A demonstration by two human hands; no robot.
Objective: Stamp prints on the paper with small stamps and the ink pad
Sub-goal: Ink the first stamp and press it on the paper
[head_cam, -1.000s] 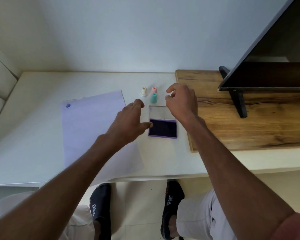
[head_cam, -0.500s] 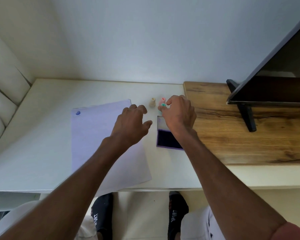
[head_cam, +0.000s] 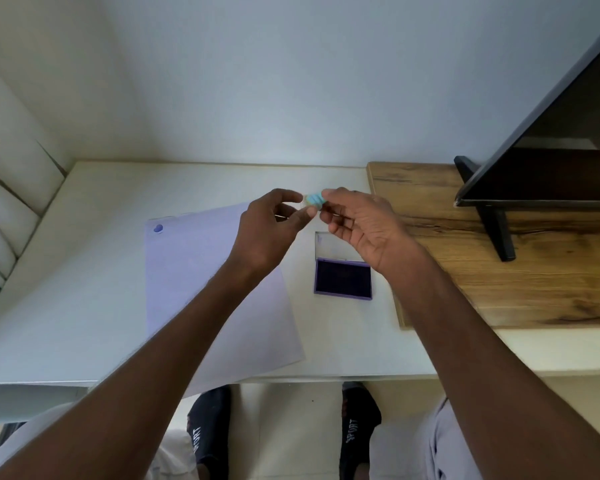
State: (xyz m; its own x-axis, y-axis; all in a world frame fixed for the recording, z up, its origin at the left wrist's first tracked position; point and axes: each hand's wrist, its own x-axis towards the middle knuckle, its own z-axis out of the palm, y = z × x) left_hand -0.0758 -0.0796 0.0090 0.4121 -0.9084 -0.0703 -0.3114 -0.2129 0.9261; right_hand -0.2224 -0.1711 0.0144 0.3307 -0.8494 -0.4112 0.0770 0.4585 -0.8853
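Note:
A small teal stamp (head_cam: 314, 198) is lifted above the white table (head_cam: 84, 271), held between both hands. My right hand (head_cam: 357, 226) pinches its right end. My left hand (head_cam: 271, 233) pinches its left end, where a pale cap shows. A white paper (head_cam: 201, 271) lies on the table under my left forearm, with one blue print (head_cam: 158, 229) near its far left corner. The open purple ink pad (head_cam: 343, 278) lies right of the paper, its clear lid folded back. The other small stamps are hidden behind my hands.
A wooden board (head_cam: 499, 271) lies on the right of the table and carries a dark screen (head_cam: 551, 157) on a black stand. A white wall rises behind the table. My feet in black socks show below the table's front edge.
My right hand picked the teal stamp up off the table beside the ink pad. My left hand rose from over the paper to meet it, and both now pinch the stamp.

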